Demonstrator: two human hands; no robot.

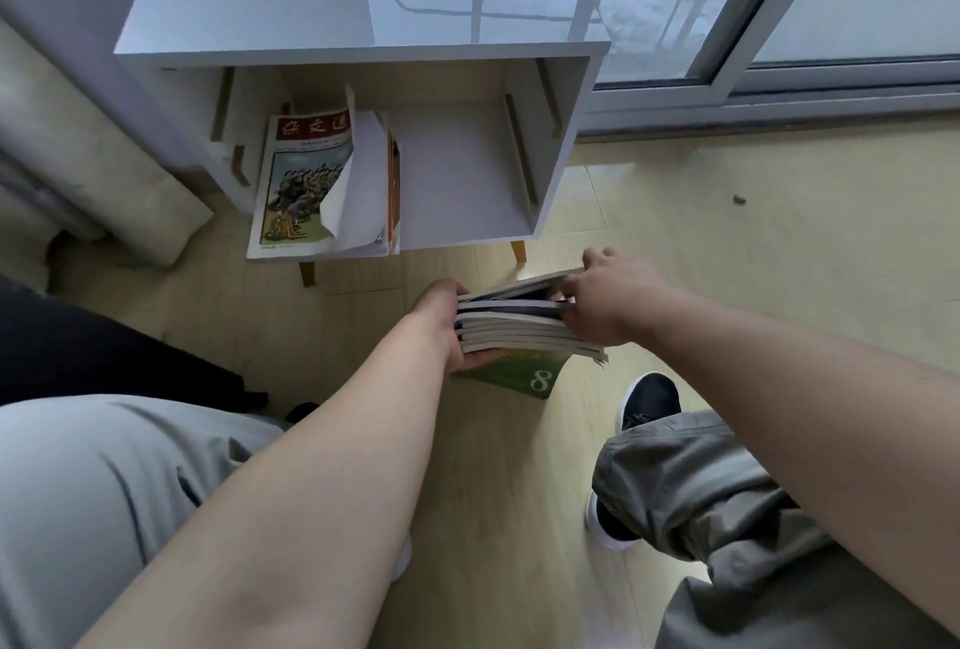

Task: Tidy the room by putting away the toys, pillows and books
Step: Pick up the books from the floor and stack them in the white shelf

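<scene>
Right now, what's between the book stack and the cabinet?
Head view: only bare floor and the cabinet's front leg. The left hand and right hand grip the stack.

White open-fronted cabinet (332, 53) on pale wood floor (727, 259), books (306, 181) slumped in its left half

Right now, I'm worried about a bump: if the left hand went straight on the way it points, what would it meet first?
Likely the white cabinet, at its bottom shelf edge near the wooden leg. The left hand grips the stack of books; depth is unclear.
</scene>
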